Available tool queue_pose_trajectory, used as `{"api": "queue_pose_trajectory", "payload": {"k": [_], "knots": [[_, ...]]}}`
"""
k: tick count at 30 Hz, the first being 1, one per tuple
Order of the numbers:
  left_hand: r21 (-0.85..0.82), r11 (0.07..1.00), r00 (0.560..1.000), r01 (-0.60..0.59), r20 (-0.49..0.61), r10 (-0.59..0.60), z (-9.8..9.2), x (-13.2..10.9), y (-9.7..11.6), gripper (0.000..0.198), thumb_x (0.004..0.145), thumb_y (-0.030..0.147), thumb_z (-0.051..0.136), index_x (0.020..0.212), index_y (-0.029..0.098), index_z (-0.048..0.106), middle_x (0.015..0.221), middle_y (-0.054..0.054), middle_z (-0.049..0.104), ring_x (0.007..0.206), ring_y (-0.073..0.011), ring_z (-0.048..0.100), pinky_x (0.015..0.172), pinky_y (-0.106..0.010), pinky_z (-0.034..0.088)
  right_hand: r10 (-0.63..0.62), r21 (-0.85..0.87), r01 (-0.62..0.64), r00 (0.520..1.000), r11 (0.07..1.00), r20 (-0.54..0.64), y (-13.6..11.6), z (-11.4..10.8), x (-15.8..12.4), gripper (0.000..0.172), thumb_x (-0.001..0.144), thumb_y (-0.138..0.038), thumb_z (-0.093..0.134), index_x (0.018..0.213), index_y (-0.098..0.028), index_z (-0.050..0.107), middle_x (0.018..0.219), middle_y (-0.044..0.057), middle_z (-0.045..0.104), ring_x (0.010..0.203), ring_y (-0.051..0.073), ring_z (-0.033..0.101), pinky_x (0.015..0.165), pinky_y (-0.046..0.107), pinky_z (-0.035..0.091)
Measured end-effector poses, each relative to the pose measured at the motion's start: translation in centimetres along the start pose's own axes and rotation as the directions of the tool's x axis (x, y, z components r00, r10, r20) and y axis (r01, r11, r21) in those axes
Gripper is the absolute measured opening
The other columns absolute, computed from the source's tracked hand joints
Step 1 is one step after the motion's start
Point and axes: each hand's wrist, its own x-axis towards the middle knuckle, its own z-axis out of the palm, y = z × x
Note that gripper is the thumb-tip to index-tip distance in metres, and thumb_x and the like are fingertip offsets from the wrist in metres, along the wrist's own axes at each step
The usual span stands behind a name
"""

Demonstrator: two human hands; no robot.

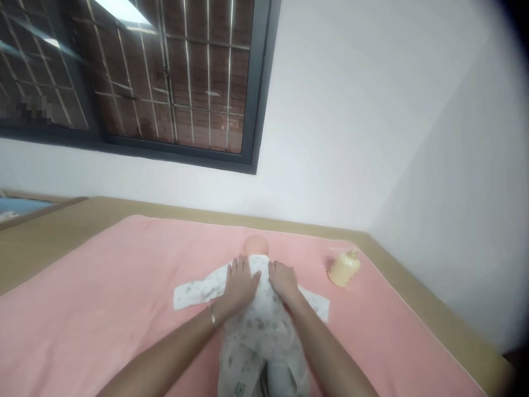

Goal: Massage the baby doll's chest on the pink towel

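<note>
A baby doll lies lengthwise in front of me, dressed in a white printed garment (pixel 264 325) with both sleeves spread out sideways. Its bald head (pixel 256 244) points away from me, and I cannot make out any features on it. My left hand (pixel 241 284) rests on the left side of the garment's upper part, fingers stretched out and thumb apart. On the opposite shoulder sits my right hand (pixel 284 280), its fingers slightly bent over the cloth. The left sleeve (pixel 198 292) reaches out past my left hand; my right forearm partly covers the right sleeve (pixel 317 303).
A pink blanket (pixel 124 292) covers most of the tan table or platform (pixel 61 234). To the right of the doll stands a pale yellow bottle (pixel 344 269). White walls (pixel 351 110) rise behind and to the right, with a dark-framed barred window (pixel 173 82) at upper left.
</note>
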Motion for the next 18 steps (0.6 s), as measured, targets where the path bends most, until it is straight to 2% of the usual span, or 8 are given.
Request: {"api": "queue_pose_trajectory", "payload": {"k": [2, 4, 5, 7, 10, 12, 15, 18], "knots": [[-0.027, 0.981, 0.977, 0.192, 0.098, -0.189, -1.4, 3.1, -0.4, 0.069, 0.093, 0.053, 0.022, 0.13, 0.001, 0.049, 0.136, -0.026, 0.047, 0.13, -0.0361, 0.039, 0.108, -0.055, 0.019, -0.095, -0.036, 0.09, 0.982, 0.995, -0.163, -0.6, 1.3, -2.3, 0.055, 0.099, -0.039, 0.021, 0.129, -0.005, 0.051, 0.131, 0.021, 0.051, 0.125, 0.03, 0.043, 0.107, 0.046, 0.02], [-0.053, 0.961, 0.948, 0.272, 0.184, -0.258, -2.2, 4.7, -0.7, 0.071, 0.092, 0.057, 0.017, 0.118, 0.005, 0.059, 0.124, -0.024, 0.057, 0.124, -0.0364, 0.046, 0.106, -0.059, 0.018, -0.181, -0.067, 0.169, 0.952, 0.983, -0.247, -1.0, 2.0, -3.4, 0.057, 0.098, -0.041, 0.026, 0.137, -0.002, 0.042, 0.142, 0.022, 0.04, 0.134, 0.031, 0.031, 0.11, 0.045, 0.013], [-0.055, 0.961, 0.947, 0.272, 0.19, -0.258, -2.2, 4.7, -0.7, 0.072, 0.092, 0.058, 0.016, 0.114, 0.006, 0.061, 0.12, -0.023, 0.06, 0.122, -0.0363, 0.047, 0.106, -0.059, 0.018, -0.186, -0.057, 0.178, 0.956, 0.982, -0.228, -1.1, 2.0, -3.4, 0.057, 0.098, -0.041, 0.026, 0.138, -0.003, 0.041, 0.143, 0.021, 0.038, 0.135, 0.03, 0.03, 0.11, 0.044, 0.012], [-0.029, 0.977, 0.972, 0.209, 0.119, -0.205, -1.5, 3.2, -0.6, 0.071, 0.092, 0.059, 0.018, 0.117, 0.006, 0.06, 0.122, -0.023, 0.059, 0.123, -0.036, 0.047, 0.107, -0.056, 0.018, -0.132, -0.002, 0.133, 0.984, 0.991, -0.119, -0.8, 1.2, -2.0, 0.053, 0.099, -0.037, 0.022, 0.132, -0.007, 0.049, 0.136, 0.019, 0.048, 0.129, 0.027, 0.039, 0.109, 0.042, 0.017], [0.033, 0.998, 0.998, 0.048, -0.052, -0.047, 0.3, -0.5, 0.0, 0.071, 0.091, 0.056, 0.025, 0.133, 0.003, 0.046, 0.14, -0.023, 0.044, 0.133, -0.0358, 0.034, 0.11, -0.049, 0.019, -0.036, 0.052, 0.033, 0.997, 0.998, 0.062, 0.1, -0.6, 1.5, 0.051, 0.098, -0.03, 0.018, 0.113, -0.011, 0.063, 0.117, 0.016, 0.063, 0.11, 0.023, 0.057, 0.097, 0.036, 0.036], [0.049, 0.998, 0.995, -0.034, -0.095, 0.039, 0.9, -2.0, 0.2, 0.072, 0.092, 0.054, 0.026, 0.139, 0.001, 0.037, 0.147, -0.022, 0.034, 0.138, -0.0352, 0.025, 0.111, -0.047, 0.02, -0.017, 0.053, 0.012, 0.996, 0.999, 0.093, 0.5, -1.3, 2.9, 0.052, 0.097, -0.029, 0.019, 0.105, -0.011, 0.067, 0.112, 0.017, 0.065, 0.102, 0.023, 0.061, 0.086, 0.032, 0.043], [0.015, 0.999, 0.998, -0.04, -0.039, 0.04, -0.3, -1.1, -0.1, 0.069, 0.092, 0.052, 0.026, 0.135, 0.001, 0.042, 0.142, -0.024, 0.04, 0.135, -0.0346, 0.032, 0.11, -0.048, 0.021, -0.013, 0.055, 0.01, 0.998, 0.998, 0.054, 0.3, -0.8, 1.6, 0.053, 0.098, -0.032, 0.018, 0.11, -0.01, 0.065, 0.113, 0.017, 0.064, 0.104, 0.025, 0.06, 0.087, 0.034, 0.042], [-0.107, 0.993, 0.987, 0.056, 0.154, -0.039, -2.6, 2.1, -0.7, 0.064, 0.092, 0.055, 0.022, 0.123, 0.011, 0.055, 0.126, -0.02, 0.057, 0.121, -0.0331, 0.049, 0.107, -0.056, 0.02, -0.118, 0.003, 0.119, 0.987, 0.993, -0.111, -0.6, 1.1, -2.2, 0.053, 0.098, -0.035, 0.021, 0.129, -0.005, 0.052, 0.132, 0.02, 0.052, 0.125, 0.029, 0.044, 0.104, 0.041, 0.028]]}}
